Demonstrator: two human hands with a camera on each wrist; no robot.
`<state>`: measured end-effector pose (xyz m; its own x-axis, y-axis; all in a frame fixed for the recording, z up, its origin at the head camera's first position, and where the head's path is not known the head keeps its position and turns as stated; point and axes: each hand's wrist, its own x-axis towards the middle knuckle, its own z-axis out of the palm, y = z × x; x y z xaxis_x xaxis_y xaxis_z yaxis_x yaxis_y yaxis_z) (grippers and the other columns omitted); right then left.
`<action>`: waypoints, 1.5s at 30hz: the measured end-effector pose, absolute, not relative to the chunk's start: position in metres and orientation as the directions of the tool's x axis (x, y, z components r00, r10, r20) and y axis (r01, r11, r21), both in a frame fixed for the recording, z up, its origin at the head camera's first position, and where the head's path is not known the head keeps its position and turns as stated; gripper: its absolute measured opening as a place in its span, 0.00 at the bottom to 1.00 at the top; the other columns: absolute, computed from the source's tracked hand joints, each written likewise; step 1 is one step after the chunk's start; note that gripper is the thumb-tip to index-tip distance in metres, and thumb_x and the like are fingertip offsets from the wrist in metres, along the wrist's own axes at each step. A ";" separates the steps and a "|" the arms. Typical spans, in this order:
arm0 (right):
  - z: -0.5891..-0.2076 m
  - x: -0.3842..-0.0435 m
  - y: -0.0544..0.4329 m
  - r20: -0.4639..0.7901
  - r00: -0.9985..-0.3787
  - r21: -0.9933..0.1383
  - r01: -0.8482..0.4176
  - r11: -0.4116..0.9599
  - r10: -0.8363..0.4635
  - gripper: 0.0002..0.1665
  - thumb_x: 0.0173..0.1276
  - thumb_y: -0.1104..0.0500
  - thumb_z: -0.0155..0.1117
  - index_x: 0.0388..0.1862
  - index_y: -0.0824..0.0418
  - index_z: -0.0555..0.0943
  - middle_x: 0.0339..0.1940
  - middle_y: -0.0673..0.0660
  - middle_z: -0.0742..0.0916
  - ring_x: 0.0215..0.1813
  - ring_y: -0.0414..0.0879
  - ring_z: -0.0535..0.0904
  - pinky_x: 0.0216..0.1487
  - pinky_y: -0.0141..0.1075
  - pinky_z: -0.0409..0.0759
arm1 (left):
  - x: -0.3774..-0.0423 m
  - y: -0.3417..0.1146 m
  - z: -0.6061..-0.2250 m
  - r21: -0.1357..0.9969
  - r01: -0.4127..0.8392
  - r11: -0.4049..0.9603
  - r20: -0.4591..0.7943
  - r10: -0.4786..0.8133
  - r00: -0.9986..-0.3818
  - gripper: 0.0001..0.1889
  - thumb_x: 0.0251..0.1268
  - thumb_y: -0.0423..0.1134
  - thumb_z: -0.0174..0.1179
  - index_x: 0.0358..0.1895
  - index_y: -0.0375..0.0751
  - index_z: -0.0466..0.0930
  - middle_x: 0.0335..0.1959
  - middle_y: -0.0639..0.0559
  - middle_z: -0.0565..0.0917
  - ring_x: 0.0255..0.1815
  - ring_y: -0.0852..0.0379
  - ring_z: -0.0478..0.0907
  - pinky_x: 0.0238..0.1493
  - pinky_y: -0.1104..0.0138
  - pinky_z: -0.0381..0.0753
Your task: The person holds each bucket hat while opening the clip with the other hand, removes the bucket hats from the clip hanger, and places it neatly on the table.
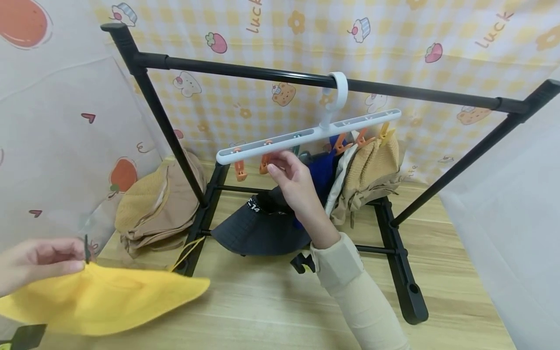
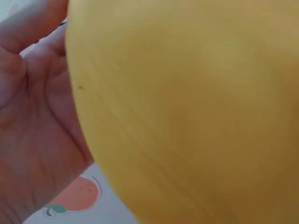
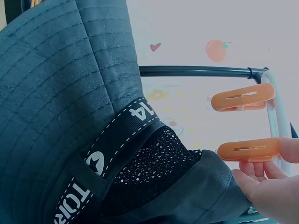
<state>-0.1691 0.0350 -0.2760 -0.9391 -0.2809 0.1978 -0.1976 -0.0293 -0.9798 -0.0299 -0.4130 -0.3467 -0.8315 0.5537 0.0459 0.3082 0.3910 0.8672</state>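
At the lower left of the head view, my left hand (image 1: 48,265) pinches a yellow hat (image 1: 105,299) near a narrow dark piece at its upper edge. The hat's yellow cloth (image 2: 187,112) fills most of the left wrist view and hides the fingertips. My right hand (image 1: 294,182) is at the white clip hanger (image 1: 306,138), gripping an orange clip (image 3: 250,149) between thumb and fingers. Another orange clip (image 3: 243,97) hangs beside it, holding nothing. Close under the right hand hangs a dark grey brimmed hat (image 1: 260,228) with a lettered black band (image 3: 117,149).
The hanger hooks over a black rack bar (image 1: 245,72). Blue, white and tan hats (image 1: 372,163) hang at its right half from orange and yellow clips. Folded tan hats (image 1: 162,204) lie on the wooden table (image 1: 245,301), left of the rack. A patterned cloth stands behind.
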 end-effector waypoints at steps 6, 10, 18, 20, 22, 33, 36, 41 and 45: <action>-0.276 -0.168 0.036 0.189 -0.937 -0.982 -0.186 -0.037 -0.294 0.20 0.71 0.66 0.50 0.61 0.66 0.68 0.56 0.61 0.77 0.59 0.47 0.73 0.59 0.37 0.71 | -0.032 -0.412 -0.354 0.941 0.149 0.305 -0.118 0.706 -0.698 0.19 0.63 0.14 0.38 0.43 0.39 0.71 0.37 0.53 0.79 0.39 0.60 0.75 0.35 0.73 0.73; -0.275 -0.167 0.037 0.193 -0.936 -0.981 -0.189 -0.041 -0.293 0.20 0.71 0.66 0.50 0.61 0.66 0.68 0.56 0.62 0.76 0.59 0.47 0.72 0.61 0.39 0.70 | -0.039 -0.393 -0.353 0.911 0.198 0.362 -0.112 0.679 -0.725 0.15 0.64 0.16 0.40 0.41 0.37 0.71 0.34 0.54 0.77 0.36 0.60 0.74 0.33 0.72 0.72; -0.275 -0.167 0.038 0.192 -0.936 -0.981 -0.185 -0.051 -0.294 0.20 0.71 0.66 0.50 0.61 0.66 0.68 0.56 0.62 0.76 0.58 0.47 0.72 0.59 0.37 0.71 | -0.066 -0.359 -0.362 0.676 0.225 0.701 -0.045 0.344 -0.938 0.02 0.66 0.27 0.51 0.37 0.33 0.73 0.29 0.64 0.76 0.30 0.71 0.71 0.29 0.76 0.72; -0.275 -0.167 0.038 0.199 -0.935 -0.980 -0.194 -0.047 -0.294 0.20 0.71 0.66 0.50 0.61 0.66 0.68 0.56 0.62 0.77 0.59 0.48 0.73 0.58 0.36 0.71 | -0.075 -0.354 -0.368 0.643 0.216 0.735 -0.032 0.307 -0.951 0.03 0.67 0.28 0.52 0.37 0.32 0.74 0.29 0.64 0.76 0.30 0.73 0.70 0.29 0.76 0.71; -0.275 -0.167 0.038 0.199 -0.937 -0.980 -0.195 -0.043 -0.288 0.20 0.71 0.66 0.51 0.61 0.66 0.68 0.56 0.62 0.77 0.58 0.47 0.73 0.57 0.36 0.71 | -0.085 -0.350 -0.375 0.618 0.238 0.749 0.006 0.298 -0.954 0.03 0.66 0.29 0.52 0.36 0.33 0.75 0.29 0.63 0.77 0.30 0.75 0.70 0.30 0.77 0.72; -0.277 -0.166 0.039 0.176 -0.941 -0.984 -0.176 -0.026 -0.289 0.20 0.71 0.66 0.50 0.61 0.66 0.68 0.57 0.61 0.77 0.59 0.47 0.73 0.63 0.42 0.70 | -0.112 -0.352 -0.414 0.475 0.452 0.755 0.168 0.427 -0.889 0.06 0.60 0.25 0.57 0.30 0.38 0.72 0.25 0.60 0.74 0.28 0.75 0.65 0.26 0.72 0.69; -0.277 -0.166 0.039 0.180 -0.939 -0.983 -0.182 -0.020 -0.293 0.20 0.71 0.65 0.50 0.61 0.65 0.68 0.57 0.61 0.76 0.59 0.47 0.73 0.63 0.42 0.70 | -0.109 -0.360 -0.418 0.488 0.492 0.721 0.190 0.462 -0.866 0.07 0.59 0.23 0.57 0.29 0.37 0.70 0.25 0.60 0.72 0.29 0.75 0.65 0.26 0.73 0.67; -0.277 -0.166 0.039 0.187 -0.937 -0.982 -0.189 -0.022 -0.296 0.20 0.71 0.65 0.51 0.61 0.66 0.68 0.58 0.61 0.76 0.61 0.47 0.72 0.62 0.42 0.70 | -0.101 -0.372 -0.415 0.527 0.492 0.693 0.177 0.476 -0.861 0.09 0.59 0.23 0.57 0.29 0.41 0.68 0.24 0.61 0.70 0.29 0.74 0.64 0.27 0.76 0.62; -0.277 -0.166 0.039 0.190 -0.937 -0.981 -0.190 -0.030 -0.295 0.20 0.71 0.65 0.51 0.61 0.67 0.68 0.58 0.61 0.76 0.61 0.48 0.72 0.62 0.41 0.70 | -0.098 -0.376 -0.409 0.481 0.438 0.760 0.164 0.412 -0.896 0.09 0.58 0.25 0.58 0.28 0.42 0.71 0.24 0.64 0.72 0.28 0.75 0.64 0.26 0.75 0.64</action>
<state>-0.1664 0.0389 -0.2771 -0.9365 -0.2946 0.1902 -0.1897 -0.0304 -0.9814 -0.0980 -0.3759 -0.4089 -0.8962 0.4121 0.1644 0.4376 0.7599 0.4806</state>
